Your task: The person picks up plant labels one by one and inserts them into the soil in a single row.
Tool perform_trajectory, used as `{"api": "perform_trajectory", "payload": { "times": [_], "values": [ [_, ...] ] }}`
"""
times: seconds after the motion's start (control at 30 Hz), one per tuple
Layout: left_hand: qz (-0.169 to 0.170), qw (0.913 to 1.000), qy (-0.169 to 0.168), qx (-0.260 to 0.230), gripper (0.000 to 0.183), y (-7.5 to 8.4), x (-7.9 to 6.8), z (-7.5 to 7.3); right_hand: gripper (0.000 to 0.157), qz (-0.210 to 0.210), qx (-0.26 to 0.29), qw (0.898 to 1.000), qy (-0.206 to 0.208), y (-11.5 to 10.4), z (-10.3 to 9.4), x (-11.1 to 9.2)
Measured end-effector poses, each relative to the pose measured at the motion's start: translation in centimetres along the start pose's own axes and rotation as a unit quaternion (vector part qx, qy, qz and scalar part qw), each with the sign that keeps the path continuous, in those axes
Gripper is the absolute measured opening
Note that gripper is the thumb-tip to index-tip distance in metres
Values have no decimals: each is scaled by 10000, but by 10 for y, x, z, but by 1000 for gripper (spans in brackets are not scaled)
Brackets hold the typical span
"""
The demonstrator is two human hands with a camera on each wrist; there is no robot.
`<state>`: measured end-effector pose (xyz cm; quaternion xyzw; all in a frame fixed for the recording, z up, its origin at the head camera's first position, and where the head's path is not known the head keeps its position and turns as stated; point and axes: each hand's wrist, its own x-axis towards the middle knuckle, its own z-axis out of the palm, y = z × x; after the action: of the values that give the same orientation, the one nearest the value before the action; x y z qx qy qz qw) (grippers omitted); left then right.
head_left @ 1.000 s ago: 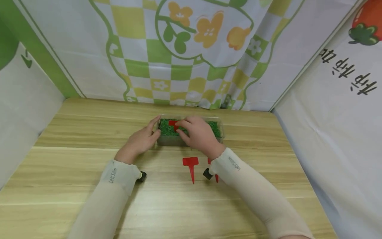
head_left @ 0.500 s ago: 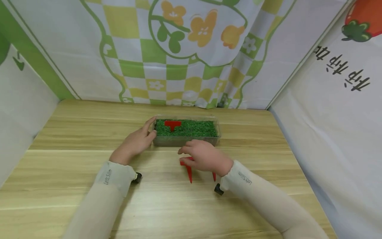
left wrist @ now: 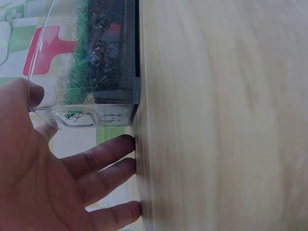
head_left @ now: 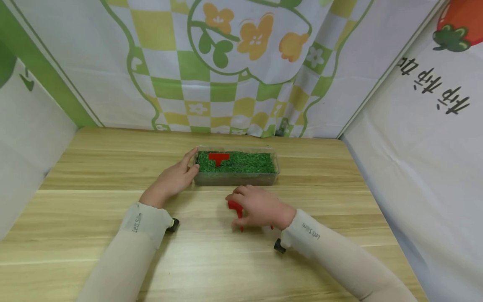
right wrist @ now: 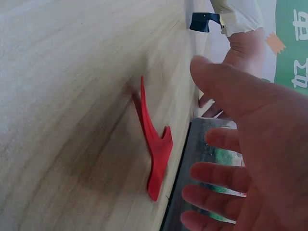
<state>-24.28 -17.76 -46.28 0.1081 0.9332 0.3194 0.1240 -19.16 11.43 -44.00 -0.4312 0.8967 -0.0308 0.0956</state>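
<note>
A clear plastic box (head_left: 235,179) filled with dark soil and green grass stands near the back of the table. A red T-shaped plant label (head_left: 218,157) is stuck upright in the grass at its left. My left hand (head_left: 170,180) touches the left end of the box, thumb and index finger at its corners, the other fingers straight. My right hand (head_left: 260,205) hovers over a second red plant label (right wrist: 156,139) lying on the table, fingers spread and apart from it. A third label (head_left: 271,227) is mostly hidden under that hand, only its tip showing.
The wooden table (head_left: 211,260) reaches back to a checked green and yellow curtain (head_left: 203,88). White printed panels stand on both sides. A small black wrist camera (head_left: 279,246) sits under the right cuff, another (head_left: 173,225) at the left.
My right hand has left the upright label in the grass and come back toward the front, over the label on the table. The left hand has stayed at the box.
</note>
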Motion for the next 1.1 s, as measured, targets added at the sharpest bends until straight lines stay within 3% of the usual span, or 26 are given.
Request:
{"api": "perform_trajectory", "payload": {
  "times": [0.17,0.4,1.1],
  "values": [
    [-7,10000,52,32,65,-1,1,1,81,30,150,9996,-227,0,6,1],
    [28,9999,87,105,64,0,2,3,79,-46,45,9993,-361,1,14,1],
    [28,9998,56,187,64,3,1,-2,87,-145,105,9966,-806,7,13,0]
  ]
}}
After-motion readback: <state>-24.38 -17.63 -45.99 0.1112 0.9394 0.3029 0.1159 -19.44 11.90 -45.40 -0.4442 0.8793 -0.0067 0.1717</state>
